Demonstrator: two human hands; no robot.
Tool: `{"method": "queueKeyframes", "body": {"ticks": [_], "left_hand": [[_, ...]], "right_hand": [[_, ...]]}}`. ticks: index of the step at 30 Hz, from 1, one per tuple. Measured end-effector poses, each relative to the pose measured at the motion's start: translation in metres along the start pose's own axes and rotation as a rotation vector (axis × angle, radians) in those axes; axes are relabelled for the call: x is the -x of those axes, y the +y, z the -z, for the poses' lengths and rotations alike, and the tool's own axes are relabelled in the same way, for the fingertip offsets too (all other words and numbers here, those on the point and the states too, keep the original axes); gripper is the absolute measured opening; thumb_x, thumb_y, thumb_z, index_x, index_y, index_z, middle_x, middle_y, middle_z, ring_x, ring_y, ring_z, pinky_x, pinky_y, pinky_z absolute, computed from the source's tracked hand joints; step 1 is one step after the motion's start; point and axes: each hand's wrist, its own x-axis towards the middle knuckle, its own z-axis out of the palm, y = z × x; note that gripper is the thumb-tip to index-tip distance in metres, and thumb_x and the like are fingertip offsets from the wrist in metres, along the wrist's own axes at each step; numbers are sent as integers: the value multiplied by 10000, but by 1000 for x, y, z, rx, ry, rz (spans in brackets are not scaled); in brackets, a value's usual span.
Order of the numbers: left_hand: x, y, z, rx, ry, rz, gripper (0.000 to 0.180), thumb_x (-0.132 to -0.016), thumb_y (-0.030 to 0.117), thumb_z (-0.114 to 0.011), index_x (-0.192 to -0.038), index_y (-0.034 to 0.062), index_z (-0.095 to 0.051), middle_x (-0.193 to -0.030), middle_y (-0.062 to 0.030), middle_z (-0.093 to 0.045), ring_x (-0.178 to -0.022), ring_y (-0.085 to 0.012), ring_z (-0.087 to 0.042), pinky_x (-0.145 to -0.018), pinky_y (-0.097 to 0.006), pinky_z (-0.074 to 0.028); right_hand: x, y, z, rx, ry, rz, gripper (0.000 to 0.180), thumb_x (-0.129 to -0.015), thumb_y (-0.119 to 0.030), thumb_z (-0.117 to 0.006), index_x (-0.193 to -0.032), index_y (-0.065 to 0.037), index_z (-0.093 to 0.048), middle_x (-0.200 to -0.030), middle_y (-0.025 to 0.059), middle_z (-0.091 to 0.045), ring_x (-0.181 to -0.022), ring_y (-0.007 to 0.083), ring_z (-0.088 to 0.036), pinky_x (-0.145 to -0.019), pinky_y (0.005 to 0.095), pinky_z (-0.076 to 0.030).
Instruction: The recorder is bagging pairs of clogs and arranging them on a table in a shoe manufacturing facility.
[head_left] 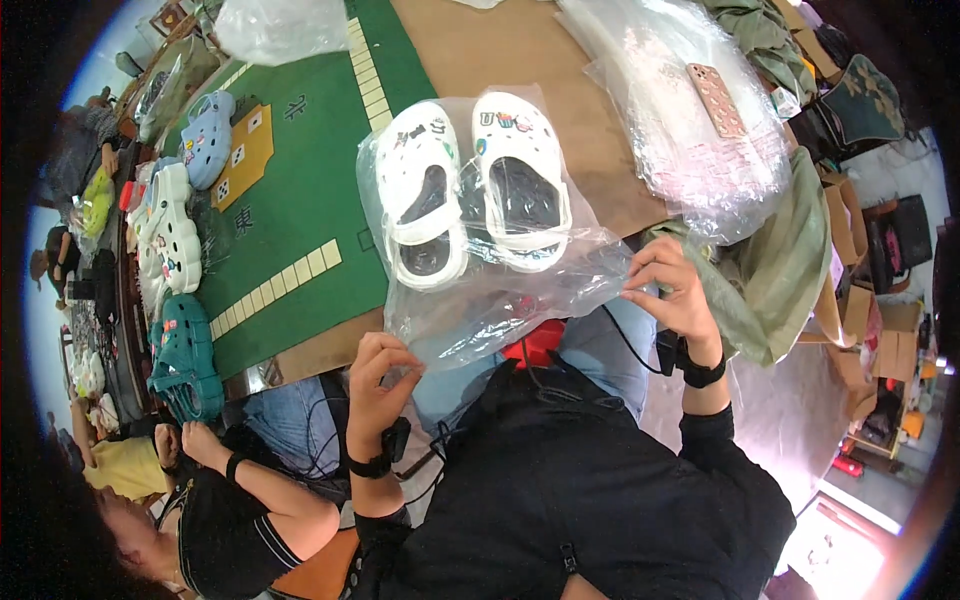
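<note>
A pair of white clogs with colourful charms lies side by side inside a clear plastic bag (590,262) on the table; the left clog (412,190) and the right clog (521,140) both point away from me. My left hand (380,385) pinches the bag's near left corner between thumb and fingers. At the near right corner, my right hand (668,285) pinches the film in the same way. Between the two hands the bag's near edge stretches over my lap, beyond the table edge.
A stack of clear bags (690,150) with a patterned phone case (716,100) on top lies at the right. Green mat (290,215) with rows of tiles covers the left. Blue (207,140), white (172,230) and teal clogs (185,360) stand along the far left. A co-worker (230,510) sits at my left.
</note>
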Motion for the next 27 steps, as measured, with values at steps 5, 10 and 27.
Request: {"method": "queueKeyframes", "body": {"ticks": [5,10,27], "left_hand": [[-1,9,2,-40,-51,-26,209,-600,-16,-731,-754,35,-599,-824,-72,-560,-828,-246,-536,-731,-332,-418],[3,4,4,-20,-56,-17,213,-601,-13,-736,-771,32,-617,-864,-89,-593,-887,-261,-567,-777,-343,-433],[-3,32,4,-189,70,-251,210,-598,-9,-734,-784,32,-645,-812,-67,-610,-827,-261,-585,-743,-371,-445]], "right_hand": [[1,-1,2,-34,-76,22,144,-627,-53,-765,-707,-89,-652,-853,-8,-650,-875,191,-512,-853,333,-340],[5,2,5,-73,-86,-32,145,-635,-84,-773,-713,-97,-652,-846,-29,-677,-881,183,-502,-868,338,-327],[-42,-71,-107,-99,-250,337,186,-817,-194,-645,-964,-80,-633,-955,36,-580,-898,220,-525,-795,348,-395]]}}
